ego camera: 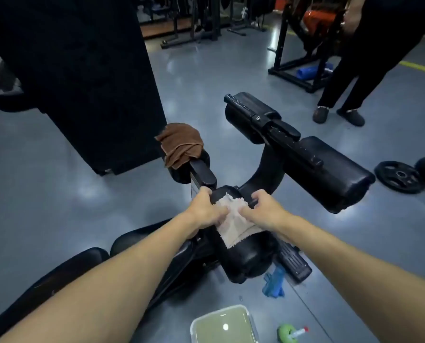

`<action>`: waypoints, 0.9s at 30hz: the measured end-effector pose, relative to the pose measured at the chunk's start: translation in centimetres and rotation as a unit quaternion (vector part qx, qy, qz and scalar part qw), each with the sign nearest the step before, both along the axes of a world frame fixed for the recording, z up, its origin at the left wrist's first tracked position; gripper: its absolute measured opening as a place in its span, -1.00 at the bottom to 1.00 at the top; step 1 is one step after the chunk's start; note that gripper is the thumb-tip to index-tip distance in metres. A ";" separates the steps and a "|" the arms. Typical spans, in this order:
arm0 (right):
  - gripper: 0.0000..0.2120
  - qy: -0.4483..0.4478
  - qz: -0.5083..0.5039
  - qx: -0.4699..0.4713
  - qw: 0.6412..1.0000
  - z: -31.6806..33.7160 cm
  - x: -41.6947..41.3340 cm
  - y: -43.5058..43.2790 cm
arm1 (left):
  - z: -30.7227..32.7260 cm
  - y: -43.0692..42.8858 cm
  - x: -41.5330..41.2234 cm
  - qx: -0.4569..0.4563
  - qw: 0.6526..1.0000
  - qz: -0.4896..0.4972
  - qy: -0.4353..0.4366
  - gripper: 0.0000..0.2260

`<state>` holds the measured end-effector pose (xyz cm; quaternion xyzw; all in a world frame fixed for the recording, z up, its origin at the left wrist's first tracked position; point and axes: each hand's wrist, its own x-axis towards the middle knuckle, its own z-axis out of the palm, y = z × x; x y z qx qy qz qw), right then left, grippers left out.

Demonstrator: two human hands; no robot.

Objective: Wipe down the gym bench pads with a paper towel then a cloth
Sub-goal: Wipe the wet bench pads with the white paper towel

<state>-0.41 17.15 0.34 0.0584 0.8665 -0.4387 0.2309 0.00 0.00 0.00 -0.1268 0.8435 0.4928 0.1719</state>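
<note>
Head view: the pale towel (233, 225) is draped over the top of the near black roller pad (246, 258). The left hand (205, 211) and right hand (264, 214) both grip it, fingers curled down over its far edge and thumbs on the fabric. A brown cloth (180, 144) hangs over the left roller pad, well apart from the hands. On the floor: a blue glove (274, 284), a clear tub (252, 325) and a green bottle (289, 331).

glossy black vinyl roller pad (243, 256); rough pale cloth (233, 224); brown terry towel (181, 144).
</note>
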 end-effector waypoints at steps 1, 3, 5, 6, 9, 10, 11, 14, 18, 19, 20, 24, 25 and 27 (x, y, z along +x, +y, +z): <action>-0.41 -0.006 -0.004 0.014 1.000 -0.3 0.1 -0.3 | -0.4 0.2 0.2 -0.011 1.000 0.003 -0.009 -0.63; -0.49 -0.015 -0.006 0.048 0.999 -0.7 0.3 -0.8 | -0.9 0.2 0.5 -0.058 0.998 0.016 -0.006 -0.77; -0.79 -0.004 0.004 0.085 0.996 -0.7 0.7 -1.7 | -1.0 0.0 1.2 -0.068 0.998 0.008 -0.002 -0.90; -0.80 0.011 0.007 0.095 0.995 -0.7 1.0 -2.3 | -0.9 -0.3 1.6 -0.053 0.999 0.003 0.005 -0.85; -0.94 0.082 0.019 0.101 0.991 -0.4 2.1 -4.4 | -0.6 -2.4 2.6 0.013 0.999 0.025 0.019 -0.90; -0.97 0.101 0.031 0.096 0.990 -0.1 2.6 -5.5 | -0.5 -3.6 3.0 0.021 0.999 0.043 0.024 -0.92; -0.96 0.115 0.044 0.084 0.989 0.0 3.1 -6.7 | -0.6 -4.9 3.5 0.025 0.997 0.058 0.035 -0.93; -0.93 0.083 0.053 0.015 0.995 -1.0 4.9 -11.4 | -1.8 -9.7 5.5 0.035 0.993 0.094 0.056 -0.97; -0.93 0.017 0.004 -0.050 0.999 -6.2 8.3 -17.8 | -5.9 -16.6 9.6 0.049 0.992 0.115 0.021 -0.88; -0.93 0.004 -0.007 -0.056 0.998 -7.7 9.2 -19.2 | -7.2 -18.0 10.6 0.053 0.991 0.123 0.019 -0.85; -0.91 -0.004 -0.015 -0.066 0.998 -9.1 9.9 -20.5 | -8.5 -19.4 11.5 0.058 0.990 0.130 0.025 -0.82; -0.88 0.047 -0.032 -0.058 0.997 -14.6 8.9 -24.1 | -13.9 -22.9 11.7 0.104 0.979 0.156 0.082 -0.74; -0.87 0.060 -0.041 -0.048 0.996 -16.0 7.9 -24.6 | -15.7 -23.6 11.2 0.119 0.975 0.163 0.094 -0.73; -0.71 0.085 -0.023 0.062 0.994 -19.7 5.8 -25.1 | -20.0 -25.2 9.9 0.076 0.979 0.137 0.132 -0.71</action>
